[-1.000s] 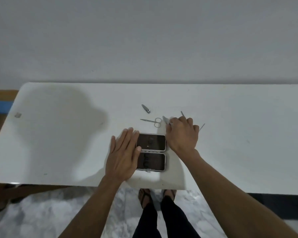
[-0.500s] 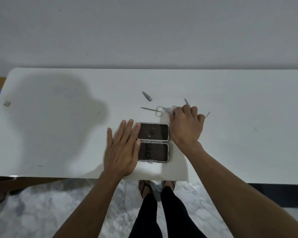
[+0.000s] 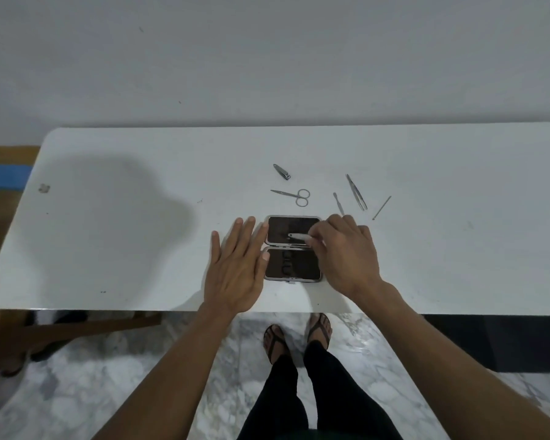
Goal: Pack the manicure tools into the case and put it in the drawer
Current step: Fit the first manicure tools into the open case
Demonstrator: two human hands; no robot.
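Observation:
The manicure case (image 3: 291,274) lies open and flat on the white table (image 3: 458,249), two dark halves one behind the other. My left hand (image 3: 235,268) rests flat beside its left edge, fingers spread, fingertips touching the case. My right hand (image 3: 346,252) pinches a small silver tool (image 3: 297,236) over the far half of the case. Behind the case lie a nail clipper (image 3: 282,172), small scissors (image 3: 294,195), a thin pusher (image 3: 338,203), tweezers (image 3: 357,192) and a slim pick (image 3: 381,207).
The table's front edge runs just below my wrists; my legs and sandalled feet (image 3: 299,338) stand on a marble floor. A wooden piece with a blue strip (image 3: 4,176) sits at the far left. A small scrap (image 3: 44,188) lies near the table's left end.
My right hand picked up a silver tool behind the case and drew back with it over the far half, uncovering the pusher, tweezers and pick. My left hand stayed beside the case.

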